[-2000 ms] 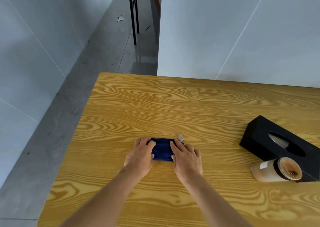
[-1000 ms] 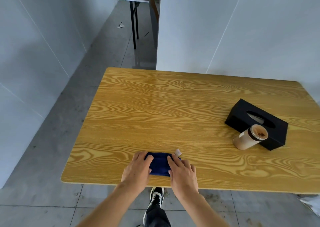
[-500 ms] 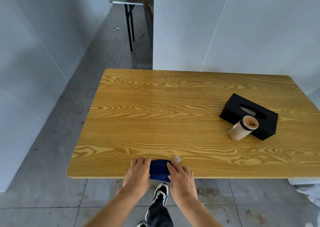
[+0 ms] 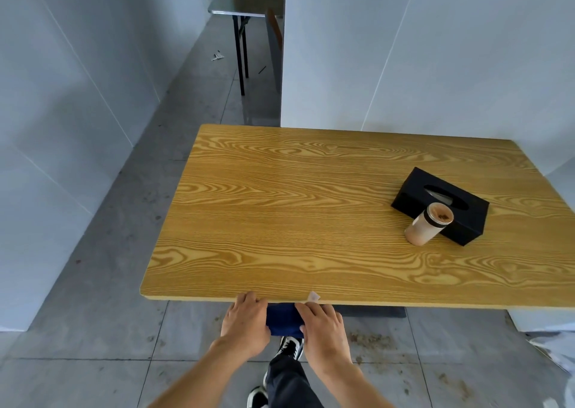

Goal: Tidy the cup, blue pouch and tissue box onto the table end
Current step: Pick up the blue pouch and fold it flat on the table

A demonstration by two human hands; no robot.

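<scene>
My fingers (image 4: 249, 298) on both sides are closed on the blue pouch (image 4: 283, 320), thumbs tucked under where I cannot see them. The left hand (image 4: 244, 323) grips its left end, the right hand (image 4: 322, 325) its right end, and the pouch sits between them just off the near edge of the surface (image 4: 311, 221), level with or slightly under the rim. A small pale tab (image 4: 313, 296) pokes up by my right fingertips; whether it belongs to the pouch I cannot tell.

I judge the pouch to be soft fabric — light, floppy, not fragile, and grippy enough that it will not slip. Held by the two short ends it stays stretched flat; with one hand it would sag, so a grasp across the middle would suit a single-handed carry.

Both wrists are straight, palms down, backs of the hands up, forearms running forward from the bottom of the view and converging on the pouch. My shoe (image 4: 291, 347) shows on the floor directly below.

The cup (image 4: 427, 224) stands upright at the far right of the surface, touching or just beside the black tissue box (image 4: 466, 217) — both well apart from my hands.
</scene>
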